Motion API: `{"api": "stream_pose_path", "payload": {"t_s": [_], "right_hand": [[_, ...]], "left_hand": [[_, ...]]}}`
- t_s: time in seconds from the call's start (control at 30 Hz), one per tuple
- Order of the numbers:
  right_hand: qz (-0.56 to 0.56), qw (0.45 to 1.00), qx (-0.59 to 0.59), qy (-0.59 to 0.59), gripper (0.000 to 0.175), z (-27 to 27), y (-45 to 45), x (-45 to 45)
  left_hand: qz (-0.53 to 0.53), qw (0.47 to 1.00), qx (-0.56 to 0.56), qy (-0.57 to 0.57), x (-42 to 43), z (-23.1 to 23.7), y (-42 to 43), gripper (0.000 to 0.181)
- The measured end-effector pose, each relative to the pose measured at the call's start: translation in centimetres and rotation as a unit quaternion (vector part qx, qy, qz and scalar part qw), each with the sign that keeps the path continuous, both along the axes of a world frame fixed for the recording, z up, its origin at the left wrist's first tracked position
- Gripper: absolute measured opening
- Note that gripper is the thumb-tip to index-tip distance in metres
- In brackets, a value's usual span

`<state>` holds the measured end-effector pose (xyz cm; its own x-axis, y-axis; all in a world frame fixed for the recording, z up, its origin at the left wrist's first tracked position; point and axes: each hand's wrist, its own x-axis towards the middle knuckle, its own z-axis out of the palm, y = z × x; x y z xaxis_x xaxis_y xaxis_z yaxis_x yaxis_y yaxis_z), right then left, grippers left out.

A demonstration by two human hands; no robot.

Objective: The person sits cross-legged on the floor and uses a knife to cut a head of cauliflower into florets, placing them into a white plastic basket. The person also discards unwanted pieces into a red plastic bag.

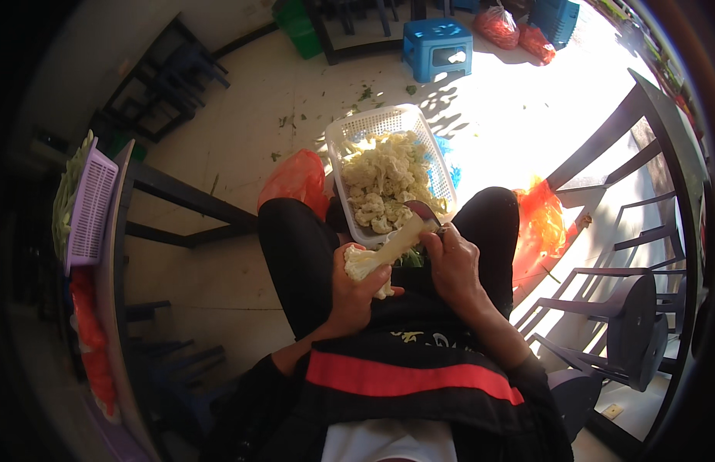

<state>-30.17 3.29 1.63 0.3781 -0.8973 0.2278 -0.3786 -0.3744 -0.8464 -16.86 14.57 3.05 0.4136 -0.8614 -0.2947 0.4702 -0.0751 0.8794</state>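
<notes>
My left hand (pixel 354 291) grips a piece of cauliflower (pixel 398 245) by its white head, with the long pale stem pointing up and to the right. At the stem's far end, my right hand (pixel 454 260) is closed around a small tool, of which a dark blade-like part (pixel 425 211) shows; its exact kind is unclear. Beyond my hands, a white perforated plastic basket (pixel 336 138) stands on the floor between my knees, heaped with cauliflower florets (pixel 389 170). Green leaves (pixel 411 257) lie below the stem, partly hidden.
A red plastic bag (pixel 297 179) is by my left knee and an orange-red one (pixel 542 219) by my right. A blue plastic stool (pixel 437 49) stands ahead. Tables flank me; the left one carries a purple basket (pixel 92 213) of green pods. Dark stools (pixel 629 329) are at right.
</notes>
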Motion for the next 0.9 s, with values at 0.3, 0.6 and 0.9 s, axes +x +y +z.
{"api": "stream_pose_path", "payload": {"t_s": [0.3, 0.6, 0.9], "right_hand": [[0.009, 0.999, 0.003, -0.053, 0.023, -1.0, 0.7, 1.0], [0.096, 0.993, -0.062, 0.044, 0.015, -0.5, 3.1, 1.4], [-0.02, 0.996, -0.063, 0.06, 0.025, 0.0, 0.3, 0.4]], "left_hand": [[0.042, 0.999, -0.005, 0.02, -0.4, -0.6, 0.2, 0.04], [0.05, 0.998, -0.005, -0.037, -0.3, -1.4, -0.4, 0.043], [0.017, 0.997, -0.054, 0.045, 0.0, -1.1, 0.0, 0.043]]}}
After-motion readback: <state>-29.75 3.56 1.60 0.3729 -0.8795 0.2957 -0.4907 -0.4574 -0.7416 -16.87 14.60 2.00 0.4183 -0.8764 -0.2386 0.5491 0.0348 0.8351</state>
